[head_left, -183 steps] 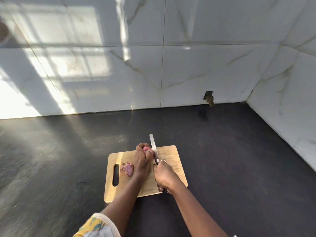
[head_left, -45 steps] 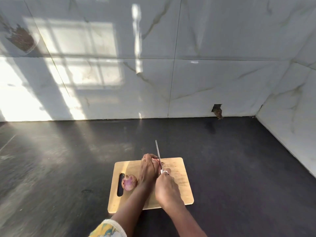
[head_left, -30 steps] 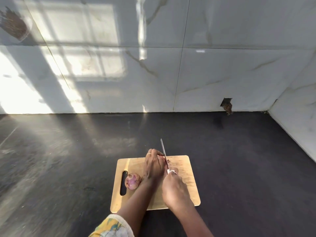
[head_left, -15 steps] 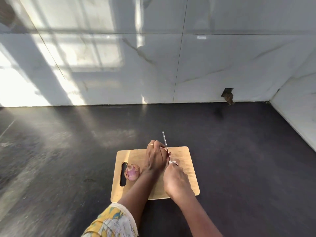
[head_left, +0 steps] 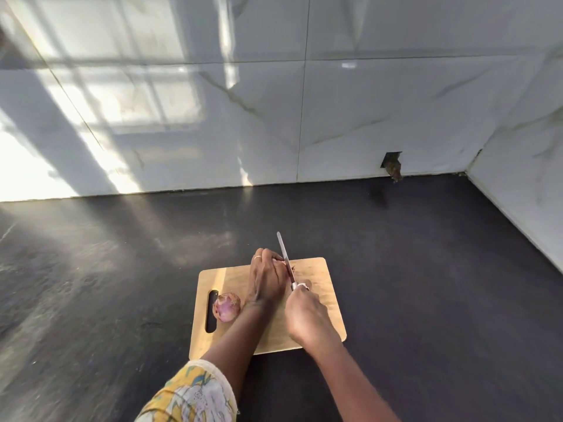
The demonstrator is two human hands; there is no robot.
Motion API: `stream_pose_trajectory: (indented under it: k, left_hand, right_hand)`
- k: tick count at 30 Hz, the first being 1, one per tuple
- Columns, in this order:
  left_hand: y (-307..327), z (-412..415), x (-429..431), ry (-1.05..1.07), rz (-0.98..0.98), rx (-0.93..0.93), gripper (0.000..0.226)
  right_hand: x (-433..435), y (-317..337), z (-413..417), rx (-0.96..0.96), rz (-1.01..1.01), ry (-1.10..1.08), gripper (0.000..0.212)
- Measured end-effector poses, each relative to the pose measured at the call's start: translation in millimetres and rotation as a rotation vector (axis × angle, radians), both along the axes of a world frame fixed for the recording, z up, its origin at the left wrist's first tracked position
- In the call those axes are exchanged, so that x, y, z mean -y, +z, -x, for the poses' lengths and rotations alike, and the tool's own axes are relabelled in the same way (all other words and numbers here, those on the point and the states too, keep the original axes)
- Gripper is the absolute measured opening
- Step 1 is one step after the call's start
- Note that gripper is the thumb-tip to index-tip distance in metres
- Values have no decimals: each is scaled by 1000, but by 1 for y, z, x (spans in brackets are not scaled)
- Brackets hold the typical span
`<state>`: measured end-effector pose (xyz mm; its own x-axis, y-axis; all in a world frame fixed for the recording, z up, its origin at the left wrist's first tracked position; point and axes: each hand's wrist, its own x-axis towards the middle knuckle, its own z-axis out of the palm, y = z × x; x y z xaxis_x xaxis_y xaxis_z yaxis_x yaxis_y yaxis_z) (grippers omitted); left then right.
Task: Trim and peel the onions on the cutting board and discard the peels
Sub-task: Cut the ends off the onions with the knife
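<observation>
Gripping knife (head_left: 284, 256), blade pointing away, right hand (head_left: 306, 318)

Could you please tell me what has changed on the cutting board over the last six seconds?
Little: the left hand still covers one onion, the right hand still holds the knife against it. The second onion stays by the cutting board slot.

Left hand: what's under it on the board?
The left hand covers an onion almost completely; only a pink sliver shows beside the knife blade. How much is trimmed or peeled is hidden. Below lies the board. A second onion sits uncovered by the handle slot.
</observation>
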<state>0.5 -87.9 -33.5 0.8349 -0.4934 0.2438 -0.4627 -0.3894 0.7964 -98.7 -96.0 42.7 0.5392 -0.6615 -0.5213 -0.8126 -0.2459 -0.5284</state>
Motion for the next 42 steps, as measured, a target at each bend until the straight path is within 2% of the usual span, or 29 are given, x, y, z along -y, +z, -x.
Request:
stream_pose_trajectory:
  k: [11,16,21,24,28,33,36,42]
  left_hand:
    - [3,4,-3,28,-25,-1,53]
    - [6,4,2,-32,-71,26,54]
    - [8,7,-3,12,-25,7,63]
    - [8,7,-4,10,-46,10,58]
    - [7,4,-1,31,-71,-3,38]
    - [7,7,-2,17,-36,23,58]
    - [9,7,-3,18,-48,25,60]
    - [7,6,1,-3,-71,68,58]
  right_hand:
    - [0,0,15,39,-61,-18,37]
    - [9,-1,-2,47,-51,-46,35]
    - [9,-6,9,26,-78,4,34]
    - [10,-13,17,20,-118,11,25]
    - [18,-19,5,57,-138,-30,21]
    - [23,-22,-2,96,-174,-52,23]
    - [14,-25,13,88,-152,-7,13]
    - [23,-22,3,59,-139,-10,20]
